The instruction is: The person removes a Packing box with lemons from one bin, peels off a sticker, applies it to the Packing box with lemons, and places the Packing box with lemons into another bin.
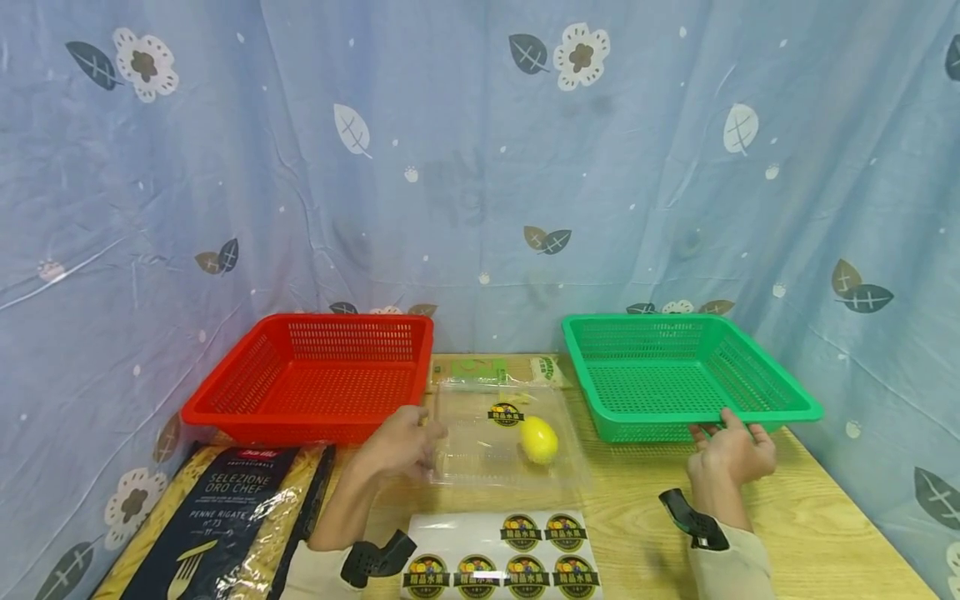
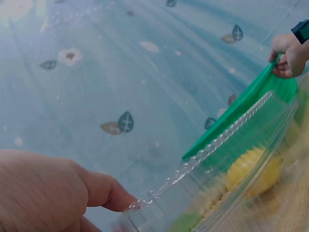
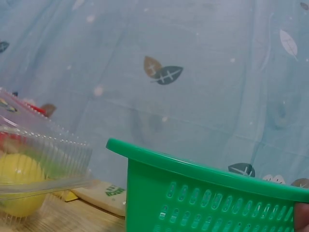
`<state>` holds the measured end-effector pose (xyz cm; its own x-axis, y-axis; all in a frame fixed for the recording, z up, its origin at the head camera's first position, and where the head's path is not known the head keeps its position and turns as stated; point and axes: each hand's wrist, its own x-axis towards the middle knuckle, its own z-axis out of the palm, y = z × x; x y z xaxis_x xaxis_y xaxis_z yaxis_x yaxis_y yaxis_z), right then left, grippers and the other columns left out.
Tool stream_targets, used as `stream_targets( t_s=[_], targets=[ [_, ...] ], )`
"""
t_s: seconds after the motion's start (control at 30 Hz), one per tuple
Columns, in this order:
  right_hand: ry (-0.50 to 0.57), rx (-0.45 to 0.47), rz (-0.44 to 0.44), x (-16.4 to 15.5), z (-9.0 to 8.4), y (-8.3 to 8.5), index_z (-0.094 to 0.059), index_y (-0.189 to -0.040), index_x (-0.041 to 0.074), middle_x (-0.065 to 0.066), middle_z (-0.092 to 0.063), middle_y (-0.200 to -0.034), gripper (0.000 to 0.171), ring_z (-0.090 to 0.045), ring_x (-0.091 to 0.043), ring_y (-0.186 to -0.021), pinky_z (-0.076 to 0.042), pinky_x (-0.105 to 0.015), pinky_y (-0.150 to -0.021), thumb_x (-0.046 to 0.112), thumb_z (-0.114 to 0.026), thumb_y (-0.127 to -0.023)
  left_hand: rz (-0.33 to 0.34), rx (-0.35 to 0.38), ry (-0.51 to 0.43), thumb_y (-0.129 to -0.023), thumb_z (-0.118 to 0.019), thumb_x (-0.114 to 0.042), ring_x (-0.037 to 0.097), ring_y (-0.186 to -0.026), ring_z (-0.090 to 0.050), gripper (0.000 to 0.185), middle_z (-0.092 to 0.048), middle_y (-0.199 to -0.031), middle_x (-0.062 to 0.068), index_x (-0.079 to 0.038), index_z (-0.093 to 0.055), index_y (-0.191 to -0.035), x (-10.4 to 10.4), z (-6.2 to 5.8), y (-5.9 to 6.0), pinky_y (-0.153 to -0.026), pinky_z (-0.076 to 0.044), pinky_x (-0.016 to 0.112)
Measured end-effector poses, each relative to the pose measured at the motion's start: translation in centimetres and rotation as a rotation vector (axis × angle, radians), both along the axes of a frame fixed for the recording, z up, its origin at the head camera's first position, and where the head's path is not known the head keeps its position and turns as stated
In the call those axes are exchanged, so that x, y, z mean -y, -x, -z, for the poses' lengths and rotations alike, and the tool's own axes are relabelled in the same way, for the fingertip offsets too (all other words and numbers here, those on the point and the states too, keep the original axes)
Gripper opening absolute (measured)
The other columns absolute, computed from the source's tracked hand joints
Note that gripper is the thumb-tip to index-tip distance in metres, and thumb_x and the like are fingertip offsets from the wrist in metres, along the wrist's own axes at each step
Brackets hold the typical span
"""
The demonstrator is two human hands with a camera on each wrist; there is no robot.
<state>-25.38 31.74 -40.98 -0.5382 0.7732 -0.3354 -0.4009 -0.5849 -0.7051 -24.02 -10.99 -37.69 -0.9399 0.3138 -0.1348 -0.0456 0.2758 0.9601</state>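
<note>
A clear plastic clamshell box (image 1: 502,437) with a round sticker on its lid sits on the wooden table between two baskets, and a yellow lemon (image 1: 539,439) lies inside it. My left hand (image 1: 405,446) holds the box's left edge; in the left wrist view the thumb (image 2: 104,191) touches the ridged rim of the box (image 2: 212,150), with the lemon (image 2: 253,169) behind the plastic. My right hand (image 1: 733,448) grips the near rim of the green basket (image 1: 675,375). The right wrist view shows that basket's rim (image 3: 203,169) and the box with the lemon (image 3: 19,183).
A red basket (image 1: 322,375) stands at the left. A bag of penne pasta (image 1: 225,517) lies at the front left, and a sheet of round stickers (image 1: 502,554) lies at the front centre. A blue patterned curtain (image 1: 480,167) encloses the back and sides.
</note>
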Motion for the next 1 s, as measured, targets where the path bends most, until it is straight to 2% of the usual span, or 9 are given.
stream_targets(
  t_s=[0.07,0.13,0.23,0.43,0.53,0.67,0.8,0.9,1.0],
  targets=[
    [-0.003,-0.002,-0.004,0.0,-0.1,0.0,-0.041,-0.126,0.016,-0.004,-0.047,-0.120,0.035,-0.049,-0.019,-0.058,-0.049,-0.031,-0.045,0.010,-0.061,-0.098,-0.034,-0.024,0.017,-0.101,-0.055,-0.012,0.018,-0.051,-0.060,0.023,-0.049,-0.064,0.007,0.008,-0.059,-0.111,-0.1,-0.5,-0.1,-0.056,-0.060,0.036],
    [-0.004,-0.008,-0.008,0.1,-0.1,0.0,-0.041,-0.125,0.016,-0.004,-0.046,-0.120,0.033,-0.050,-0.019,-0.058,-0.049,-0.031,-0.045,0.010,-0.061,-0.098,-0.060,-0.047,0.031,-0.100,-0.055,-0.011,0.019,-0.051,-0.060,0.019,-0.049,-0.066,0.008,0.007,-0.061,-0.105,-0.2,-0.8,-0.3,-0.056,-0.059,0.036],
    [-0.001,-0.016,-0.011,0.2,-0.1,-0.1,-0.040,-0.122,0.016,-0.004,-0.046,-0.120,0.032,-0.050,-0.020,-0.059,-0.049,-0.031,-0.046,0.010,-0.060,-0.099,-0.101,-0.072,0.034,-0.100,-0.056,-0.010,0.021,-0.053,-0.061,0.018,-0.052,-0.072,0.011,0.007,-0.063,-0.102,-0.4,-1.3,-0.5,-0.054,-0.059,0.037],
    [-0.013,-0.019,-0.020,0.3,0.1,-0.2,-0.039,-0.122,0.016,-0.003,-0.047,-0.120,0.030,-0.051,-0.019,-0.060,-0.050,-0.031,-0.048,0.011,-0.059,-0.099,-0.148,-0.134,0.054,-0.098,-0.055,-0.011,0.019,-0.050,-0.059,0.021,-0.048,-0.062,0.005,0.009,-0.063,-0.099,-0.6,-1.9,-0.5,-0.055,-0.058,0.035],
    [-0.026,-0.018,-0.025,0.2,0.1,-0.2,-0.039,-0.124,0.016,-0.003,-0.047,-0.121,0.032,-0.052,-0.019,-0.061,-0.050,-0.031,-0.048,0.012,-0.059,-0.099,-0.183,-0.141,0.043,-0.098,-0.056,-0.011,0.018,-0.048,-0.057,0.021,-0.046,-0.060,0.003,0.007,-0.064,-0.101,-0.9,-2.1,-0.3,-0.055,-0.058,0.035],
    [-0.025,-0.022,-0.028,0.2,0.1,-0.2,-0.039,-0.123,0.016,-0.003,-0.046,-0.121,0.032,-0.052,-0.020,-0.063,-0.050,-0.031,-0.049,0.012,-0.060,-0.099,-0.201,-0.149,0.008,-0.098,-0.058,-0.014,0.018,-0.047,-0.058,0.019,-0.045,-0.059,0.002,0.004,-0.064,-0.099,-1.1,-2.6,0.1,-0.055,-0.058,0.036],
    [-0.021,-0.017,-0.029,0.3,0.3,-0.2,-0.038,-0.124,0.017,-0.003,-0.048,-0.122,0.035,-0.054,-0.021,-0.064,-0.050,-0.031,-0.049,0.012,-0.061,-0.099,-0.229,-0.160,-0.027,-0.099,-0.057,-0.014,0.017,-0.048,-0.056,0.021,-0.047,-0.062,0.003,0.003,-0.067,-0.106,-1.3,-3.4,0.7,-0.058,-0.060,0.038],
    [-0.029,-0.015,-0.031,0.3,0.3,-0.2,-0.037,-0.125,0.016,-0.003,-0.046,-0.121,0.036,-0.054,-0.021,-0.065,-0.051,-0.030,-0.049,0.013,-0.062,-0.098,-0.234,-0.174,-0.062,-0.098,-0.055,-0.014,0.017,-0.048,-0.054,0.016,-0.043,-0.062,0.002,-0.001,-0.064,-0.094,-1.6,-3.9,1.5,-0.060,-0.061,0.040],
    [-0.041,-0.014,-0.029,0.4,0.4,-0.3,-0.037,-0.125,0.017,-0.003,-0.044,-0.120,0.035,-0.052,-0.021,-0.065,-0.051,-0.030,-0.051,0.014,-0.061,-0.099,-0.219,-0.183,-0.101,-0.098,-0.054,-0.014,0.018,-0.049,-0.056,0.020,-0.039,-0.060,0.001,-0.005,-0.052,-0.079,-2.2,-4.4,2.3,-0.061,-0.061,0.042]
  ],
)
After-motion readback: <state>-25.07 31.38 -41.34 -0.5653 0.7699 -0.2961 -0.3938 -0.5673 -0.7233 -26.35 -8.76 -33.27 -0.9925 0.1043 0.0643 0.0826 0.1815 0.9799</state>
